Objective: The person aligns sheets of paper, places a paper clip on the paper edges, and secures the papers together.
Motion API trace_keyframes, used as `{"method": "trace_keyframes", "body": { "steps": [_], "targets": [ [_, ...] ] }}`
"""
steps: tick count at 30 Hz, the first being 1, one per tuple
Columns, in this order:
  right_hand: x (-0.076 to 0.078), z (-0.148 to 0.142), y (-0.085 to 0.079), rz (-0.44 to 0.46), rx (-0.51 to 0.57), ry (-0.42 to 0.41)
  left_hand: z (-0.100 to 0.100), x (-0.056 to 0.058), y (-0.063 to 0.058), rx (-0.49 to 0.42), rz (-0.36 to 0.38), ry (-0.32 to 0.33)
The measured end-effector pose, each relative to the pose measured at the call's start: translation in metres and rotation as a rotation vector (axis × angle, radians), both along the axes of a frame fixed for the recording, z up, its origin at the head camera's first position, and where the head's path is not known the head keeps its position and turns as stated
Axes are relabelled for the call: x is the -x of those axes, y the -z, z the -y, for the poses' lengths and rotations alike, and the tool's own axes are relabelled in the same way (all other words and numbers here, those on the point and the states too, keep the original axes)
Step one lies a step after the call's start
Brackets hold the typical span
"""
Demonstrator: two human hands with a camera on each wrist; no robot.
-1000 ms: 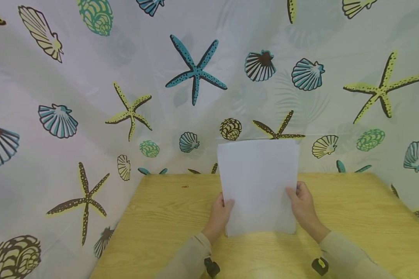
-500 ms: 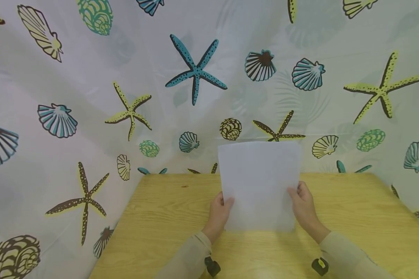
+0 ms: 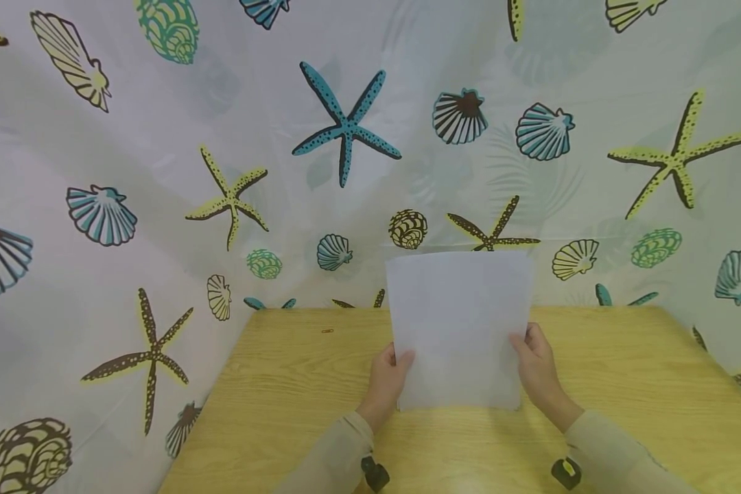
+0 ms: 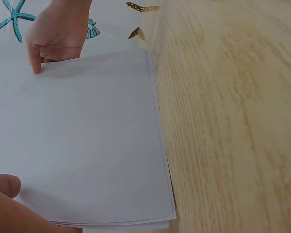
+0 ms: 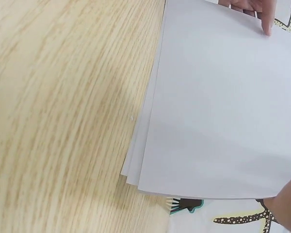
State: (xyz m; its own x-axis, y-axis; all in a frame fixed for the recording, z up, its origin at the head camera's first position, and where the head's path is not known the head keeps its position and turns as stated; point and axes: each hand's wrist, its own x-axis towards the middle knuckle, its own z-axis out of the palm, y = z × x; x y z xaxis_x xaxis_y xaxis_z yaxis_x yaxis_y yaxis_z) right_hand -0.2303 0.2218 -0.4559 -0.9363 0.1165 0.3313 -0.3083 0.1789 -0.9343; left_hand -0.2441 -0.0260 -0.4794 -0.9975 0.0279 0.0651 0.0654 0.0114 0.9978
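Several white sheets of paper point(image 3: 460, 329) stand in a loose stack between both hands, over the wooden table. My left hand point(image 3: 385, 381) grips the stack's left edge, thumb on the near face. On the opposite edge, my right hand point(image 3: 538, 367) holds it the same way; its other fingers are mostly hidden behind the paper. In the right wrist view, the sheets point(image 5: 218, 107) are slightly fanned at the lower corner, their edges not flush. The left wrist view shows the paper's point(image 4: 82, 141) bottom edge close to the tabletop; whether it touches cannot be told.
A small reddish paper clip point(image 3: 327, 331) lies on the wooden table point(image 3: 296, 391), toward its back left. Behind and along the sides hangs a white curtain point(image 3: 272, 199) printed with starfish and shells. Dark wrist-worn devices point(image 3: 375, 473) show below the sleeves.
The stack's lower edge has risen a little and its top edge sits slightly lower than one second ago. Both hands keep their grip almost in place.
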Motion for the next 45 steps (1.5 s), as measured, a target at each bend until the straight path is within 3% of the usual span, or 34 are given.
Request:
{"method": "trace_keyframes", "body": {
  "steps": [8, 14, 26, 35, 45],
  "targets": [
    [0.0008, -0.0011, 0.0026, 0.012, 0.006, -0.019, -0.0009, 0.0013, 0.0035, 0.024, 0.008, 0.022],
    [0.0019, -0.0013, 0.0029, 0.023, -0.036, 0.011, -0.0022, 0.0022, 0.0044, 0.052, -0.012, 0.024],
    [0.0025, -0.0031, 0.0013, 0.040, -0.089, 0.034, -0.0039, 0.0008, -0.0008, 0.076, -0.003, 0.013],
    [0.0014, -0.0029, -0.0017, 0.028, -0.029, -0.010, -0.0034, 0.0013, -0.0020, 0.048, -0.019, 0.029],
    [0.0009, -0.0021, -0.0008, 0.005, -0.020, -0.003, -0.0046, 0.0013, -0.0028, 0.054, -0.008, 0.005]
  ]
}}
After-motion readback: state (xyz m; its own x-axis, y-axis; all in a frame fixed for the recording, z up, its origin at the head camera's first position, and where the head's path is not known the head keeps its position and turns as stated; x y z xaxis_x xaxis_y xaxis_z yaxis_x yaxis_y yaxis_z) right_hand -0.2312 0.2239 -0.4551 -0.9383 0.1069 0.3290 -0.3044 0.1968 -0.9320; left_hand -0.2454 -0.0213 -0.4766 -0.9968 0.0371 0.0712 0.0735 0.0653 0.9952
